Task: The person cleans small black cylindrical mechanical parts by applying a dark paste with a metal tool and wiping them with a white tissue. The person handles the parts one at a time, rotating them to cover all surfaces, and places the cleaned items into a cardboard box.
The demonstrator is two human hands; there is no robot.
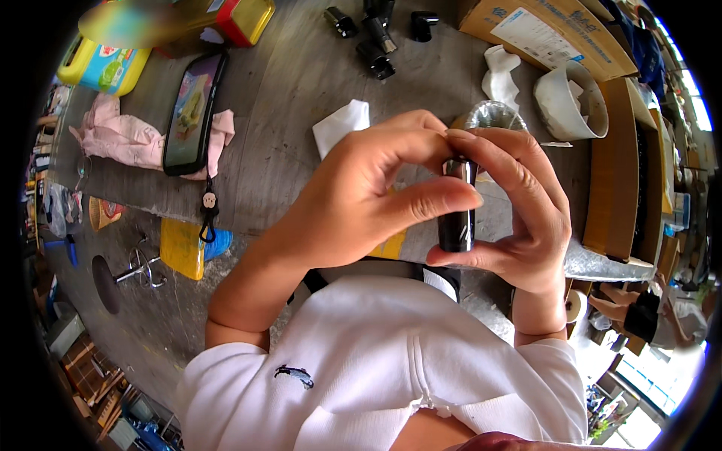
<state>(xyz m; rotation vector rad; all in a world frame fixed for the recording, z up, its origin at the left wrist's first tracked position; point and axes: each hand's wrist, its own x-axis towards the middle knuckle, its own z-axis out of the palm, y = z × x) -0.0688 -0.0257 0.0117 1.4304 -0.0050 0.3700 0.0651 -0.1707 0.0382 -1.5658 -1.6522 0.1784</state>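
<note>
Over the table's near edge, both my hands close on a small glossy black tube (456, 222), about finger-length and upright in the view. My left hand (372, 177) has its thumb across the tube's upper part, with the fingers curled behind its top. With the thumb under the lower end and the index finger at the top, my right hand (534, 203) spans the tube lengthwise. The fingertips partly cover the tube's upper end. Several similar black tube pieces (376, 60) lie at the far middle of the table.
A white cloth (342, 124) lies beyond my left hand. A phone (194, 116) rests on pink fabric (124, 139) at left, near a yellow tub (105, 66). Cardboard boxes (545, 34) and a white container (570, 105) stand at right. A person (665, 316) is farther right.
</note>
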